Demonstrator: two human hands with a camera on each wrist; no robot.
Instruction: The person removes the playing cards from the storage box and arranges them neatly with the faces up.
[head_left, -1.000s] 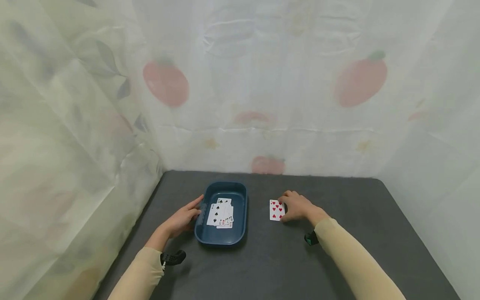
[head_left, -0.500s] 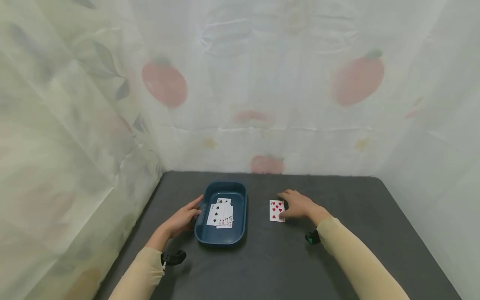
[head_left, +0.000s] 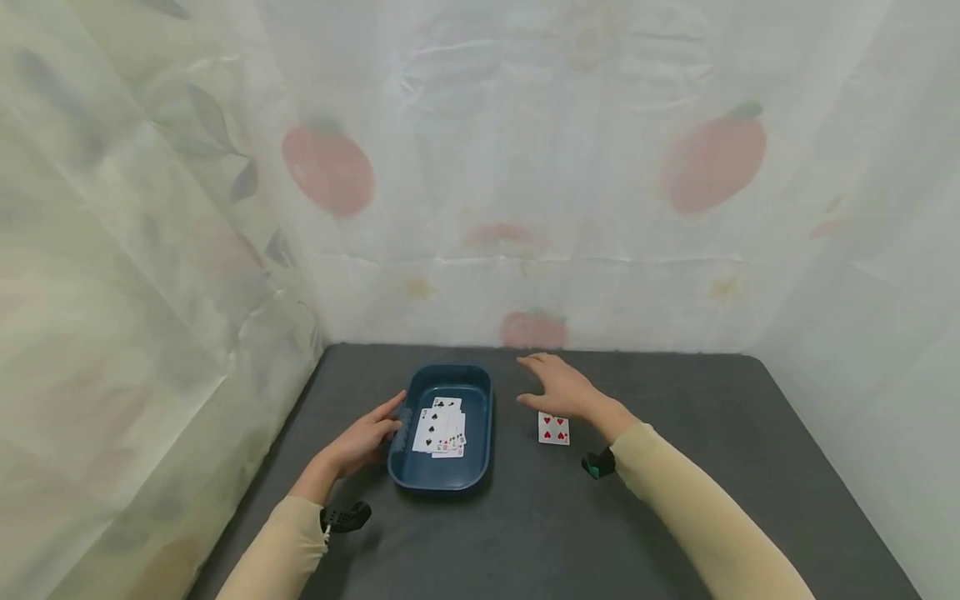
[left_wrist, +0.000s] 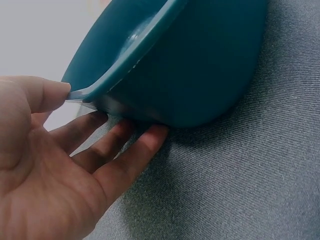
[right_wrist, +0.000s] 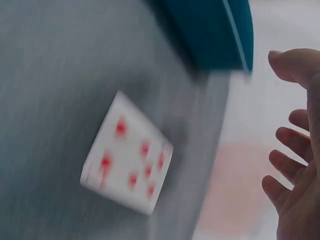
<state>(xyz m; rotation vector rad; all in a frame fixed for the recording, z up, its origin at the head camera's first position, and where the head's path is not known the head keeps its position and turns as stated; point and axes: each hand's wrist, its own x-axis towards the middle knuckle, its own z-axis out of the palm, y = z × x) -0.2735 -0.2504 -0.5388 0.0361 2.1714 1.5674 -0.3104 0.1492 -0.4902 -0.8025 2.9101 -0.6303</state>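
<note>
A dark blue plastic tray [head_left: 442,477] stands on the table with several overlapping playing cards [head_left: 440,429] lying face up inside. My left hand [head_left: 363,440] holds its left side. In the left wrist view the thumb is on the rim of the tray [left_wrist: 200,65], and the fingers [left_wrist: 132,150] touch the wall below. To the tray's right, a hearts playing card [head_left: 553,430] lies face up on the table. Above it is my right hand [head_left: 564,389], fingers spread and holding nothing, hiding the card's upper part. The right wrist view shows the whole card [right_wrist: 127,160], blurred.
The dark grey table [head_left: 525,533] has rounded far corners. Behind it hangs a pale curtain [head_left: 540,208] with a fruit print. Another patterned sheet [head_left: 135,317] runs along the left, and a whitish one [head_left: 870,375] along the right.
My right hand has left the hearts card's right side, rising and moving leftward and away from me over it. The card stays in place. My left hand and the tray have not moved.
</note>
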